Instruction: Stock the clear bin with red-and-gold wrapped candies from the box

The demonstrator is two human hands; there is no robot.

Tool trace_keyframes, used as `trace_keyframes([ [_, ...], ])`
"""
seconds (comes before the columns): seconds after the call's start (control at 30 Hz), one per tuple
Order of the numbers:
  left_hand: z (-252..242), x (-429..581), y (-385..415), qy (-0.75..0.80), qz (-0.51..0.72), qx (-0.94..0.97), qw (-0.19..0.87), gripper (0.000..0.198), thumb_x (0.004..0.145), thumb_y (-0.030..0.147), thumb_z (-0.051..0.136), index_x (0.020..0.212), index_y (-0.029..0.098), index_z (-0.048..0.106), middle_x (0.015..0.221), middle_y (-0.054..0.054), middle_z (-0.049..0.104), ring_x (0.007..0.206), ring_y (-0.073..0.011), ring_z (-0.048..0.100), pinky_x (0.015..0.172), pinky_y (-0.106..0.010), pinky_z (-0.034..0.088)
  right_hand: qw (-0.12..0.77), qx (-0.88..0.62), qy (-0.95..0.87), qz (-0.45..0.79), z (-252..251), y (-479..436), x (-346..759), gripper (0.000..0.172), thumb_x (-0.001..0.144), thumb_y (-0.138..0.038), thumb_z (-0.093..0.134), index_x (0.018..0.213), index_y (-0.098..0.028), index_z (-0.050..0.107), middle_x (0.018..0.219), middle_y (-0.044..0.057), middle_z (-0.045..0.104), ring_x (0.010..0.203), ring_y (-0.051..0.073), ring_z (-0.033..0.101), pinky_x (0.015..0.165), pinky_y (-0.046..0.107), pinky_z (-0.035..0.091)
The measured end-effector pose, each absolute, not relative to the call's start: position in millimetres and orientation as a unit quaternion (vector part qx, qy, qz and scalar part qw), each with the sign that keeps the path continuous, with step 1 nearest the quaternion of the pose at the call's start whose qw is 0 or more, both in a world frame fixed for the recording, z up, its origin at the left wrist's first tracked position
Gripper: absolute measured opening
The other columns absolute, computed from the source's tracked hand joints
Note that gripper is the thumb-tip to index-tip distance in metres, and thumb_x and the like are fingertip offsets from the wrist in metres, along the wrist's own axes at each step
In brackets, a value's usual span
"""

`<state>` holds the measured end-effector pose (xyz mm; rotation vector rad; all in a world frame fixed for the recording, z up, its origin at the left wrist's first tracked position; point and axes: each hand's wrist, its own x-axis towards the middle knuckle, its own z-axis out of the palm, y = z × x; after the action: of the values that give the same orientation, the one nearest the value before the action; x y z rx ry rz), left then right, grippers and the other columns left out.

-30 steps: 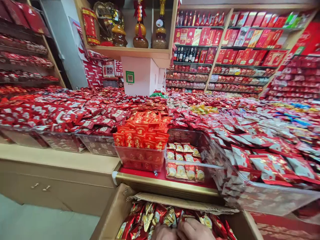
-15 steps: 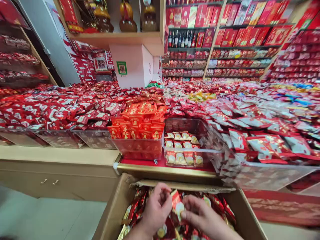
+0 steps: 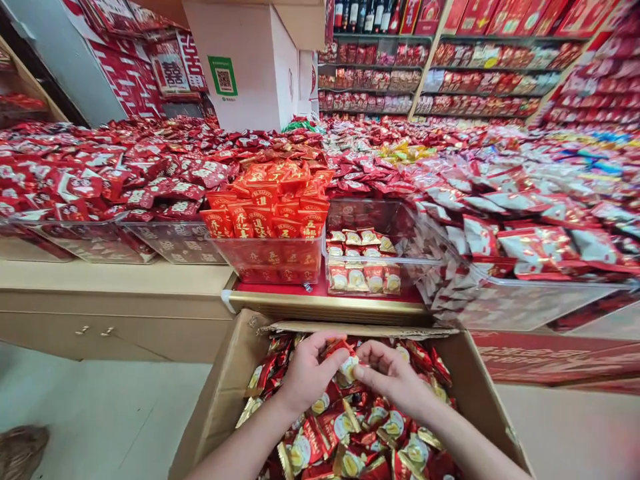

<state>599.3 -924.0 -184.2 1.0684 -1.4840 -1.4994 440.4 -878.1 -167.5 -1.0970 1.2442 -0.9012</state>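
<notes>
The left hand point(image 3: 306, 370) is nearly closed, thumb and forefinger pinching the upper left part of a small red packet point(image 3: 349, 368), while the right hand point(image 3: 395, 373) curls loosely, its thumb and fingertips narrowed on the packet's right edge. The packet is held between the two hands, just above the heap in an open cardboard box point(image 3: 213, 407); the fingers hide part of it. Its wrapper is glossy, with a pale round print on the front. The loose packets point(image 3: 345, 427) below look alike: pillow-shaped, shiny red film with crimped gold ends, lying at all angles. The box is plain brown board, and a torn-edged flap point(image 3: 350, 329) runs along its far side, between the hands and the gold trim point(image 3: 325, 308) of the display. Beyond that, a clear plastic bin point(image 3: 420, 261) holds similar packets in neat rows toward its front left, with bare space at its right. Touching or just beside it on the left, bright orange-red sachets point(image 3: 280, 200) stand upright above the rim of their own bin. To the right, white-and-red pouches point(image 3: 533, 250) pile high in a larger clear tub point(image 3: 540, 297).
</notes>
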Motion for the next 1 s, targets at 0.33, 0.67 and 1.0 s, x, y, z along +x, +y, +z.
trace_keyframes([
  [0.33, -180.9, 599.2, -927.9, -0.492, -0.677, 0.386, 0.387, 0.027, 0.068, 0.025, 0.065, 0.092, 0.017, 0.056, 0.078, -0.001, 0.065, 0.071, -0.0124, 0.057, 0.065, -0.022, 0.046, 0.529, -0.478, 0.572, -0.405, -186.3, -881.0, 445.0, 0.034, 0.072, -0.049, 0.056, 0.066, -0.016, 0.048, 0.053, -0.005, 0.042, 0.049, 0.007, 0.036, 0.048, 0.021, 0.031],
  [0.67, -184.6, 597.8, -929.0, -0.422, -0.735, 0.375, 0.376, 0.04, 0.064, 0.044, 0.067, 0.089, 0.017, 0.051, 0.048, 0.01, 0.048, 0.041, -0.0049, 0.041, 0.041, -0.016, 0.035, -0.186, -0.873, 0.369, -0.259, -162.7, -877.7, 450.6, 0.013, 0.083, -0.017, 0.044, 0.078, -0.018, 0.057, 0.079, 0.003, 0.064, 0.062, 0.014, 0.052, 0.053, 0.025, 0.042],
  [1.0, -194.3, 601.1, -930.2, -0.426, -0.753, 0.343, 0.364, 0.038, 0.073, 0.051, 0.054, 0.085, 0.016, 0.056, 0.057, 0.0, 0.064, 0.047, -0.0089, 0.054, 0.045, -0.019, 0.034, -0.206, -0.816, 0.513, -0.166, 23.5, -947.6, 418.9, 0.009, 0.078, -0.018, 0.048, 0.071, -0.018, 0.054, 0.074, 0.005, 0.064, 0.07, 0.017, 0.057, 0.062, 0.027, 0.042],
])
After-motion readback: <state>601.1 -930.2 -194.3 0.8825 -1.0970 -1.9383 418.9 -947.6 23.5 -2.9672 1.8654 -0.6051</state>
